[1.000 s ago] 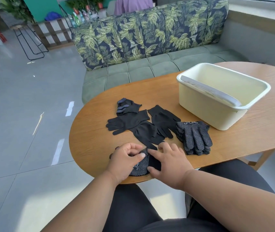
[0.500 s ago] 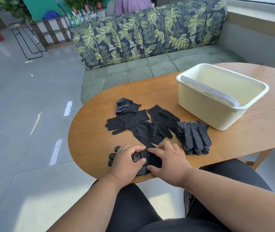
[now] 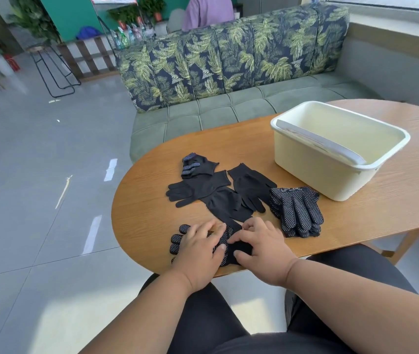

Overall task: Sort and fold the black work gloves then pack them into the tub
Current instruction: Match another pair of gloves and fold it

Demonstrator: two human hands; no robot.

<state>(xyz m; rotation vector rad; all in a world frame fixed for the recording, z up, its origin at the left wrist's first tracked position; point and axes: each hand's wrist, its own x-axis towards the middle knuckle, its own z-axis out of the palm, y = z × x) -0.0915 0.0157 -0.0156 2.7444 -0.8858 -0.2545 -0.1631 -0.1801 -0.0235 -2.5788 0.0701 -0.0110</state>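
Note:
A black dotted glove [image 3: 177,241] lies flat at the near edge of the wooden table [image 3: 394,200], fingers pointing left. My left hand [image 3: 199,247] presses flat on it. My right hand [image 3: 260,245] rests on its cuff end, fingers spread. Behind them lie plain black gloves [image 3: 203,190], overlapping, and another plain one [image 3: 249,183]. A folded dotted glove [image 3: 195,164] sits farthest back. To the right is a stack of dotted gloves [image 3: 296,210]. The cream tub [image 3: 331,180] stands at the right, with only a pale handle bar seen inside.
A green sofa [image 3: 228,108] with leaf-print cushions runs behind the table. Grey tiled floor spreads to the left. A person in a purple top [image 3: 207,11] sits beyond the sofa. My dark-trousered legs are under the table's near edge.
My left hand has spread the dotted glove out to the left, so its fingers now show past my hand. My right hand stayed on the cuff end.

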